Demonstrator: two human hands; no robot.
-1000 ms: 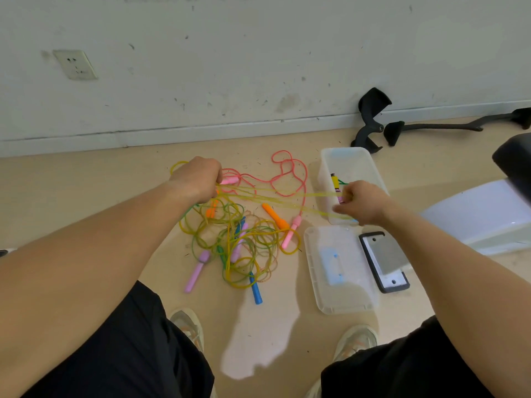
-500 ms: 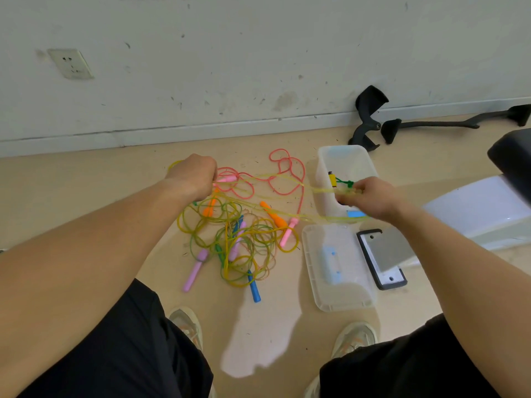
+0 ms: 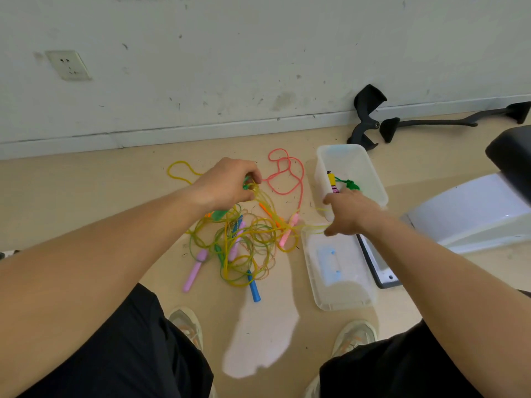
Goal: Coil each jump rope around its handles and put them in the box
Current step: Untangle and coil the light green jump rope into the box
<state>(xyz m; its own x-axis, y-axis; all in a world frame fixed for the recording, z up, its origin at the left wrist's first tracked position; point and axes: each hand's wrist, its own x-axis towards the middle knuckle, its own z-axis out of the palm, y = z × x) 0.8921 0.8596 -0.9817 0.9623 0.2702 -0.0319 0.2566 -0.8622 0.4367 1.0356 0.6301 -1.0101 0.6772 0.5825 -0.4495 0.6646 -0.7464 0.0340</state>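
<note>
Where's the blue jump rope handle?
Head view, centre: the blue plastic handle lies on the floor between the lilac plastic handle and the clear plastic lid.

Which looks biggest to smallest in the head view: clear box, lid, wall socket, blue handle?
Largest: lid and clear box, alike; the lid is nearer, so unranked.
Then wall socket.
Smallest: blue handle.

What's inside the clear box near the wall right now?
The clear box holds a yellow handle, a pink-and-black patterned part next to it, and bunched green rope. The right hand covers its near end, so that part is hidden.
</note>
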